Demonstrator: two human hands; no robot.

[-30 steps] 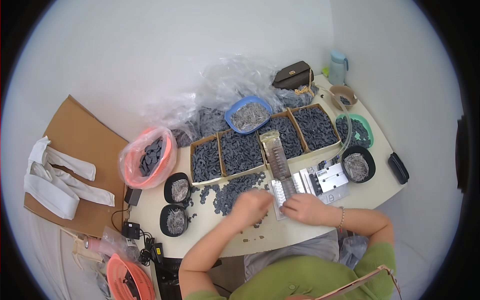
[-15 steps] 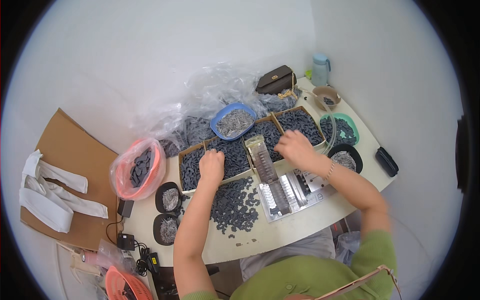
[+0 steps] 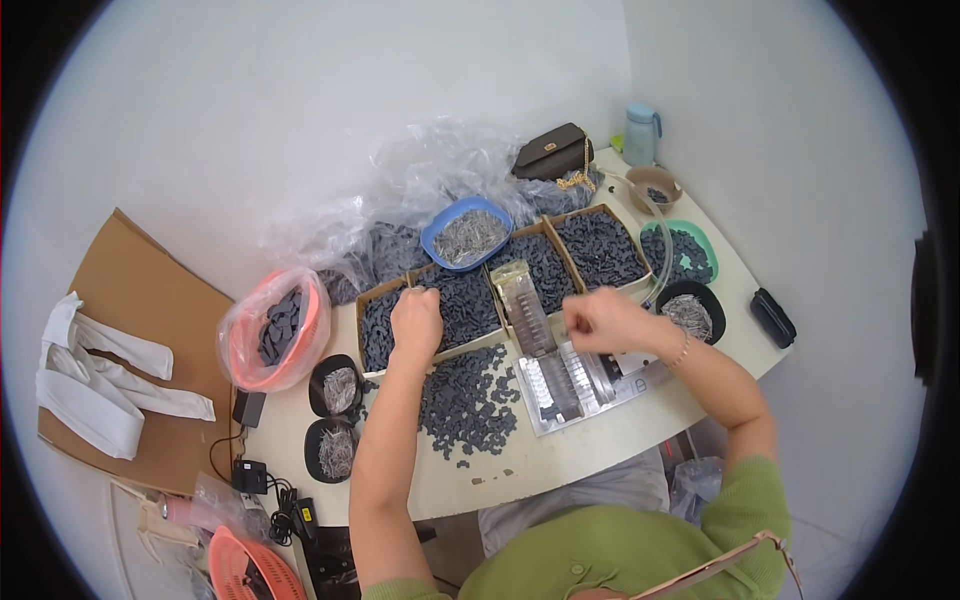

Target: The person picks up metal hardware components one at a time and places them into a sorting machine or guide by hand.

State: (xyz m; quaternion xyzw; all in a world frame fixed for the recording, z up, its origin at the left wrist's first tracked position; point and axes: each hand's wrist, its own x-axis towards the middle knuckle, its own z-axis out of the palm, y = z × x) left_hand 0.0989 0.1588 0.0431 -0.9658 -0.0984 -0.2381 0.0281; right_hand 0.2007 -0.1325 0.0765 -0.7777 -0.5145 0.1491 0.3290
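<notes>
My left hand (image 3: 416,322) is at the cardboard boxes (image 3: 470,345), over the edge between two compartments. Its fingers curl down, and whatever they hold is hidden. Small dark grey plastic pieces (image 3: 455,305) fill the boxes. My right hand (image 3: 606,322) hovers above a metal fixture (image 3: 600,395), fingers closed in a pinch; anything in them is too small to make out. A clear ridged plastic holder (image 3: 526,312) leans from the box edge down to the fixture. More grey pieces (image 3: 465,405) lie loose on the table between my forearms.
A blue tray (image 3: 465,262) of metal pins sits behind the boxes. Black bowls (image 3: 333,385) of pins stand left, another black bowl (image 3: 690,312) right, beside a green bowl (image 3: 700,235). A clear tube (image 3: 668,240) arches nearby. At left is a lined pink basket (image 3: 312,335).
My right hand has drawn back from the grey pieces in the box toward the fixture. My left hand has shifted slightly left, still at the boxes.
</notes>
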